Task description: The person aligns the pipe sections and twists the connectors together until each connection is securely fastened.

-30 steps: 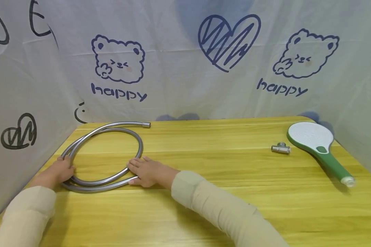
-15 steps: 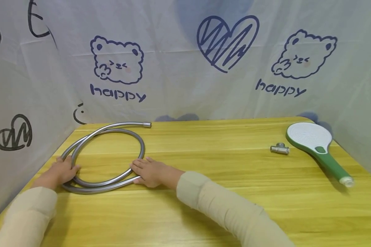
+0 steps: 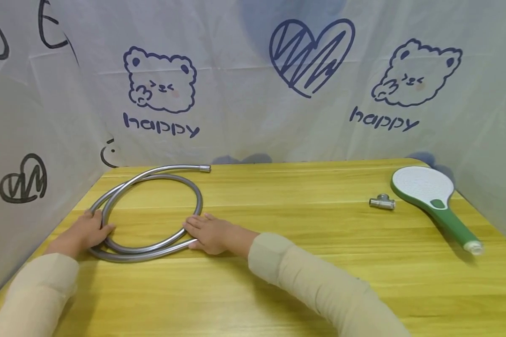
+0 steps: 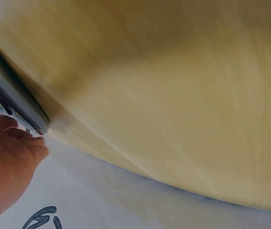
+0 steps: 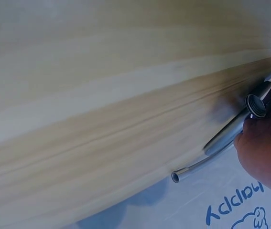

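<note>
A silver shower hose (image 3: 199, 194) lies in a loose coil on the left part of the wooden table. My left hand (image 3: 86, 229) holds the coil's left side, with the thumb toward the inside of the loop. On the near right side, my right hand (image 3: 212, 233) holds the hose, its fingers lying over the tubing. In the right wrist view, a threaded hose end (image 5: 255, 105) sticks out by the thumb of that hand. The other end (image 3: 204, 168) points right at the back of the coil. In the left wrist view, the left fingers are partly hidden by the tubing.
A small metal tee fitting (image 3: 382, 201) lies on the right half of the table (image 3: 286, 210). Farther right is a green and white shower head (image 3: 423, 185), its handle angled toward the near right. White cloth (image 3: 244, 103) with printed drawings hangs behind and at the sides.
Both hands and the hose coil have shifted a little to the right, the right hand somewhat more. The tee fitting and shower head stay put.
</note>
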A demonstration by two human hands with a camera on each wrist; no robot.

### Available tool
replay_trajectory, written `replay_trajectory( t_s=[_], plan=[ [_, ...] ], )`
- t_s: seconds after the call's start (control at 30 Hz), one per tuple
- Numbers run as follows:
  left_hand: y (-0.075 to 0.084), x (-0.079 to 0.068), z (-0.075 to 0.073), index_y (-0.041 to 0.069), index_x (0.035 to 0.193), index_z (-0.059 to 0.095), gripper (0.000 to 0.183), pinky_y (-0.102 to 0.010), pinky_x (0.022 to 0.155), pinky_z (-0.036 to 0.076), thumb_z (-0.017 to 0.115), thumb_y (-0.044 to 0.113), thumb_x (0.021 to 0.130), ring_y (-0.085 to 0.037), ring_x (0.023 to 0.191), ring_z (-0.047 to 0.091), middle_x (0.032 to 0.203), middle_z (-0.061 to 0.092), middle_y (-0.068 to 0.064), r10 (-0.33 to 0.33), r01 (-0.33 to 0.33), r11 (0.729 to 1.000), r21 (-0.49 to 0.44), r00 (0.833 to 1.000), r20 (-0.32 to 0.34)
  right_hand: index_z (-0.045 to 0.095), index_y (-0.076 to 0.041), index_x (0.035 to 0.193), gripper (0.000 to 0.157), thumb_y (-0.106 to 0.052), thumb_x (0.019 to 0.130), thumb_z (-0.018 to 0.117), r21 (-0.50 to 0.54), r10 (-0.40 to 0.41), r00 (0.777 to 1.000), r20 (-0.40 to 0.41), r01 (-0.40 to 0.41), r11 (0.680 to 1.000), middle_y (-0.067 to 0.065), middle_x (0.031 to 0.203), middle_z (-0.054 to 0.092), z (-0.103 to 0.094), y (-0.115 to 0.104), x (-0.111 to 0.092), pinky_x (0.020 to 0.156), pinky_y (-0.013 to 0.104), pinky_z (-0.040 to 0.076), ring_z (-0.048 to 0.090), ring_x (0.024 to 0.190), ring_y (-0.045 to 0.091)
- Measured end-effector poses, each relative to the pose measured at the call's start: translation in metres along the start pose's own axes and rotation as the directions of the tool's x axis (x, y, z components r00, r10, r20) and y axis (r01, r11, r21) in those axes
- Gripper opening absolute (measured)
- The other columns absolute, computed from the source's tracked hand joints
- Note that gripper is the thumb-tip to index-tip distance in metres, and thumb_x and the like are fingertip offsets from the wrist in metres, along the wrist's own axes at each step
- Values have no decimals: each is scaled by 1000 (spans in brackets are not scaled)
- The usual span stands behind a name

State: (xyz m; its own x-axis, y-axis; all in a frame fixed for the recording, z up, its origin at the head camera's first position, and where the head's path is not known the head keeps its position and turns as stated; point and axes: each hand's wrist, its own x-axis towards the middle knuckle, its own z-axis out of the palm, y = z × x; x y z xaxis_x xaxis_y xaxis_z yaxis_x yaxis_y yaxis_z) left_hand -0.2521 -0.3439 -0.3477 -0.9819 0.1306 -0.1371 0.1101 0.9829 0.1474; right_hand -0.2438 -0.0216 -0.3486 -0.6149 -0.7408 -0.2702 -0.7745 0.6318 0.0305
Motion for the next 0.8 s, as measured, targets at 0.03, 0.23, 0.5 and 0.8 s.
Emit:
replay_trajectory(
  t_s=[0.03, 0.23, 0.5, 0.8],
  plan=[
    [0, 0, 1, -31, 126, 19, 66, -68, 98, 24, 38, 25, 98, -67, 117, 20, 126, 15, -56, 10, -10, 1000, 6, 1000, -8, 8, -15, 150, 58, -42, 101, 23, 1, 1, 1000, 2, -1, 1000, 1, 157, 8, 0, 0, -1, 118, 30, 5, 4, 144, 11],
    [1, 2, 2, -27, 129, 22, 61, -67, 100, 19, 38, 24, 98, -63, 122, 17, 132, 15, -51, 85, -84, 996, 11, 996, -27, 8, -15, 150, 59, -41, 101, 24, 15, 5, 1000, 4, -5, 1000, 1, 157, 7, 1, 4, -6, 118, 30, 6, 4, 144, 11],
    [3, 4, 5, -22, 136, 17, 61, -67, 103, 11, 32, 26, 101, -59, 128, 11, 138, 12, -46, 133, -133, 991, -21, 991, 4, 7, -14, 150, 59, -41, 101, 24, 18, -4, 1000, -8, 4, 1000, 2, 157, 8, 6, 11, -10, 118, 31, 6, 4, 144, 12],
    [4, 0, 9, -20, 137, 17, 67, -67, 103, 8, 27, 35, 102, -59, 129, 9, 139, 9, -46, 165, -165, 984, -63, 986, 0, 7, -13, 150, 59, -40, 101, 25, 47, -18, 1000, -5, 18, 999, 3, 157, 7, 8, 18, -19, 118, 32, 6, 4, 145, 13]
  ],
)
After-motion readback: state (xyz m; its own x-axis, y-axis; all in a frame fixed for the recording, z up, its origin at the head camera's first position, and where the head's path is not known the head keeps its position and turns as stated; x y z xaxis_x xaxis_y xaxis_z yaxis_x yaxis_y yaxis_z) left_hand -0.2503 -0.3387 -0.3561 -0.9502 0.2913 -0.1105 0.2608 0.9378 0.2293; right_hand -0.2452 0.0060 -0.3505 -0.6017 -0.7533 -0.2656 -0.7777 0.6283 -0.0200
